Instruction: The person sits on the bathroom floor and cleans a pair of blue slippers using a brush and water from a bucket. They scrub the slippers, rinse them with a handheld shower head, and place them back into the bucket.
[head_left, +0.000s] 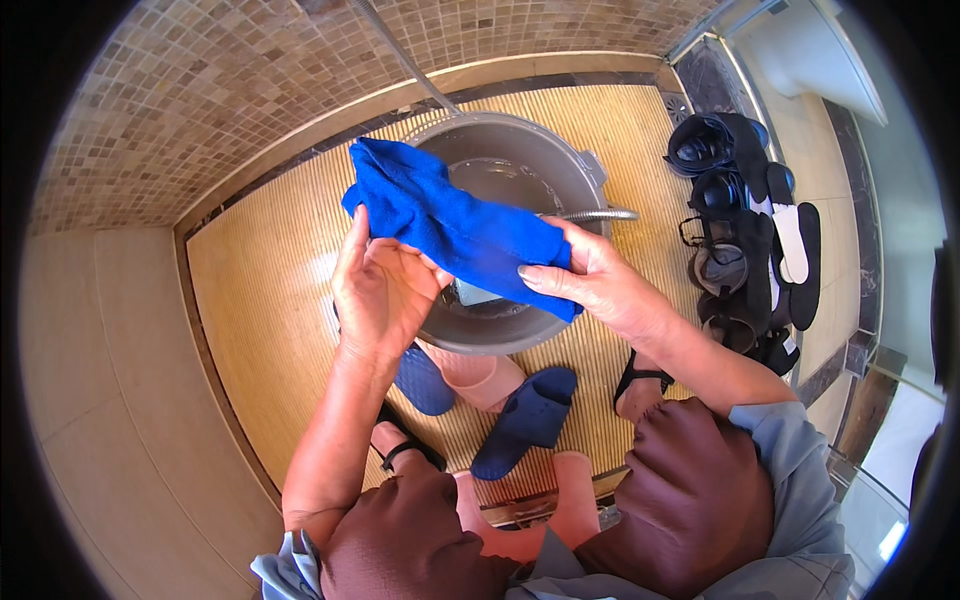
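Observation:
A folded blue cloth (450, 217) is stretched between my two hands above a grey plastic basin (480, 349). My left hand (382, 296) supports its left part, palm up, with the thumb against the near edge and the fingers partly hidden under the fabric. At the right end, my right hand (600, 274) pinches the cloth, thumb on top. Beneath it the basin holds some water (510, 174) with a few bubbles. A pale flat object (476, 294) shows in the basin, mostly covered by the cloth.
A metal shower hose (412, 64) runs down behind the basin; another hose end (600, 215) crosses its right rim. Blue and pink slippers (525, 427) lie before my feet on the ribbed floor. Several shoes (720, 270) and insoles (804, 266) line the right side, near a glass panel (900, 225).

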